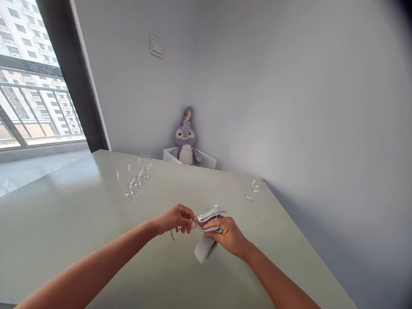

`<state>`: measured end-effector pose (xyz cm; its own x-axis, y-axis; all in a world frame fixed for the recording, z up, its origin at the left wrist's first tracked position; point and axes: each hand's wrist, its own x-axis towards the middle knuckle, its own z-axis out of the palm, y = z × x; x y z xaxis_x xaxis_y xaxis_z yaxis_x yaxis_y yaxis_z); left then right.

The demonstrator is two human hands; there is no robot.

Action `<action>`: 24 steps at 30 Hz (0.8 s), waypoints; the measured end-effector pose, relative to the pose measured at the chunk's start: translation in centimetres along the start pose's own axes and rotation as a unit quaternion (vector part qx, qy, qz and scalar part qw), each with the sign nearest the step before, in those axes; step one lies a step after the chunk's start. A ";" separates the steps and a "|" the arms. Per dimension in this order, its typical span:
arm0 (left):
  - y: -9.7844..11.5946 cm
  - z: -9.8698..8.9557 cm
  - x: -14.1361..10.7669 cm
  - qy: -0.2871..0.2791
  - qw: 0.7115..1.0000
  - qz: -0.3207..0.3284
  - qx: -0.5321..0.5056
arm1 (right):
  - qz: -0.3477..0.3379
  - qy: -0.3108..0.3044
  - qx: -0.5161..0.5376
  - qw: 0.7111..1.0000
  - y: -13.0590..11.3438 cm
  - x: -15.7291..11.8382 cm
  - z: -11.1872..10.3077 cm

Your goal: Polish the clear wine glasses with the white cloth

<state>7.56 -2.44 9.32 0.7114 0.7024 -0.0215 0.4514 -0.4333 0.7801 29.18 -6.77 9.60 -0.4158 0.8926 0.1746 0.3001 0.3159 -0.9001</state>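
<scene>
Over the pale green table [154,266], both hands meet at a clear stemmed glass [215,213] lying on its side in the air. My left hand [178,219] is closed, pinching the glass at its stem or foot, which the fingers partly cover. My right hand [227,234] is wrapped round a light grey cloth [203,249] bunched against the bowl, with one end hanging below. The cloth and fingers hide much of the glass. A thin dark curved piece [173,235] shows beneath my left hand.
Several stemmed glasses [130,195] stand upright on the table's left side. Another glass [249,197] stands near the right edge. Behind the table, a plush rabbit [186,146] sits in a white perforated basket [207,161] by the grey walls.
</scene>
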 end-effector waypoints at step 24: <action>-1.0 1.8 -0.3 0.128 0.971 -0.158 -0.125 | -0.136 0.253 -0.294 0.912 1.0 -0.2 -2.3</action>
<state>7.90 -3.26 7.39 0.3877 0.9090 -0.1531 0.4578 -0.0457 0.8879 31.53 -5.87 9.56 -0.1397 0.7425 0.6551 0.7148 0.5334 -0.4522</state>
